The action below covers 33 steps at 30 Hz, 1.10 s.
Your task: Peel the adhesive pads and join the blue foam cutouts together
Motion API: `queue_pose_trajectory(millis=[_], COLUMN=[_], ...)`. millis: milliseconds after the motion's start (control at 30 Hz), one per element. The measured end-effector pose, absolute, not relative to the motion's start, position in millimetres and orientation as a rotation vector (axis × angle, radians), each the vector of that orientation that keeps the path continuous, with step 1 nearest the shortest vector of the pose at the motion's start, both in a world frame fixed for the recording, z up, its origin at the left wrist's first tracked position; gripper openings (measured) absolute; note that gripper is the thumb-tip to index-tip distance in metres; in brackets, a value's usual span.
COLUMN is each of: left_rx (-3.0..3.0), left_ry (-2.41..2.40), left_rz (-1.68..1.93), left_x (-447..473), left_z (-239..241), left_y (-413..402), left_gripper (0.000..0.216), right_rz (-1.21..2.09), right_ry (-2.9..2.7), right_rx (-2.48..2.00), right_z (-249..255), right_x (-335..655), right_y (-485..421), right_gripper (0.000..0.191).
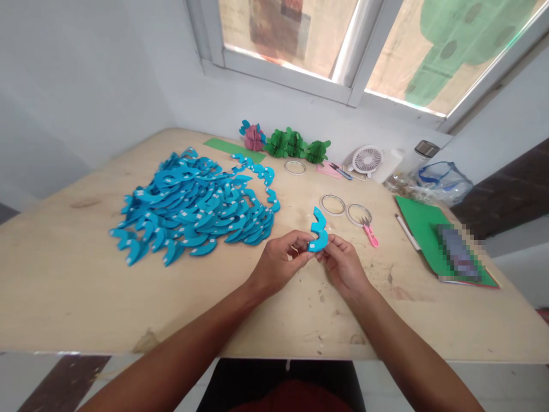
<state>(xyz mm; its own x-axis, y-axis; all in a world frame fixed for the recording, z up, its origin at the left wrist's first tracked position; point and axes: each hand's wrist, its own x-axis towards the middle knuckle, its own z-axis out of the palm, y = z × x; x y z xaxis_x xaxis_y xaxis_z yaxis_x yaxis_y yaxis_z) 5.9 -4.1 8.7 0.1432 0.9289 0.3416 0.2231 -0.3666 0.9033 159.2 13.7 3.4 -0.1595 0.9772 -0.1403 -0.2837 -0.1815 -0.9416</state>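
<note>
My left hand [281, 260] and my right hand [343, 264] meet over the middle of the wooden table [64, 274]. Together they pinch a blue curved paper piece [318, 232], shaped like two joined crescents, and hold it just above the tabletop. The fingers of both hands are closed on its lower end. To the left lies a large heap of the same blue crescent pieces [195, 206], some carrying small white tape squares.
Two tape rings [333, 204] and pink scissors [369, 230] lie just beyond my hands. Further back are a third tape ring [295, 167], green paper flowers [295, 144], a pink one [254, 137], and a small white fan [368, 160]. A green folder [422, 226] and pen [406, 232] lie right.
</note>
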Motion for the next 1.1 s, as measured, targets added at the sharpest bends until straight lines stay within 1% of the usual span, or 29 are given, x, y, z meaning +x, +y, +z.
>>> queue_pose_trajectory(millis=[300, 633, 1100], left_rx=[1.693, 1.813, 1.875], left_ry=[1.181, 1.236, 1.174], left_rz=[1.297, 1.336, 1.356], left_x=[3.1, 3.4, 4.6], left_z=[15.2, 12.2, 9.2], left_y=[-4.1, -4.5, -4.5], left_gripper=[0.020, 0.023, 0.024], right_rz=[1.593, 1.587, 1.572], right_ry=[-1.035, -1.008, -1.056], right_rx=[-1.000, -0.960, -1.010], right_z=[7.2, 5.7, 1.0], right_x=[159.6, 159.0, 160.6], right_y=[13.1, 13.8, 14.0], right_gripper=[0.018, 0.030, 0.018])
